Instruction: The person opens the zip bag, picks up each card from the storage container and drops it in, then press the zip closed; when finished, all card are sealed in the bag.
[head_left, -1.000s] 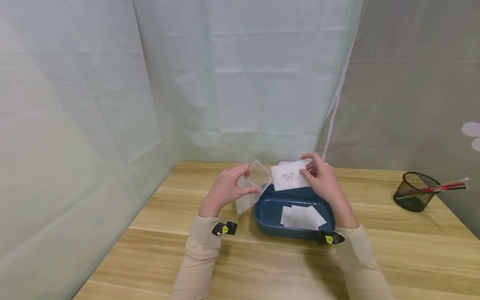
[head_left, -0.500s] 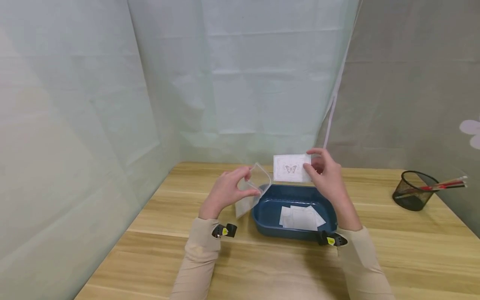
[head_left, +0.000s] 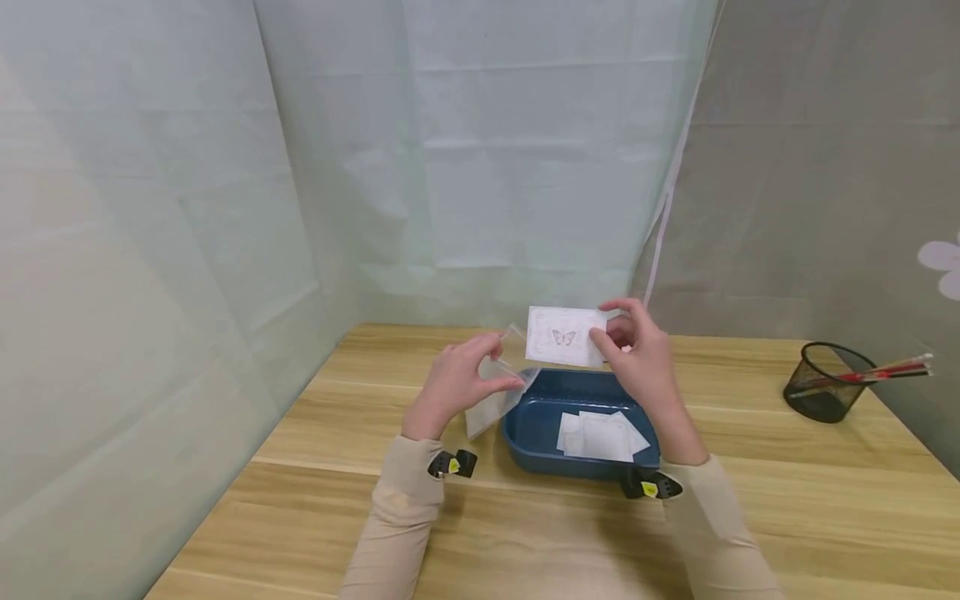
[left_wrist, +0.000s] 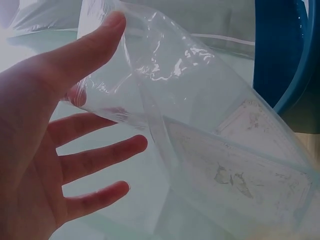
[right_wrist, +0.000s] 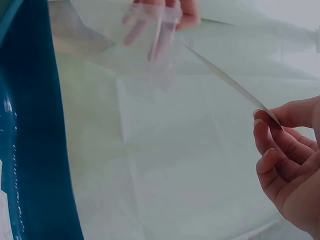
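Note:
My left hand (head_left: 457,385) pinches a clear plastic sleeve (head_left: 498,392) between thumb and forefinger, above the table just left of the blue tray (head_left: 536,429). The left wrist view shows the sleeve (left_wrist: 200,125) held open, its mouth toward the card. My right hand (head_left: 633,350) pinches a white card with a butterfly print (head_left: 564,337) by its right edge, held upright above the tray's far rim. The card's left edge reaches the sleeve's mouth. In the right wrist view the card (right_wrist: 225,80) shows edge-on, running toward the sleeve (right_wrist: 145,40). Several more white cards (head_left: 596,435) lie in the tray.
A black mesh pen cup (head_left: 825,383) with red and pale pencils stands at the far right of the wooden table (head_left: 787,500). Pale fabric curtains (head_left: 480,167) close in the back and left sides.
My right hand has lifted the butterfly card from above the tray and carried it left to the sleeve's mouth. My left hand has held the sleeve almost still.

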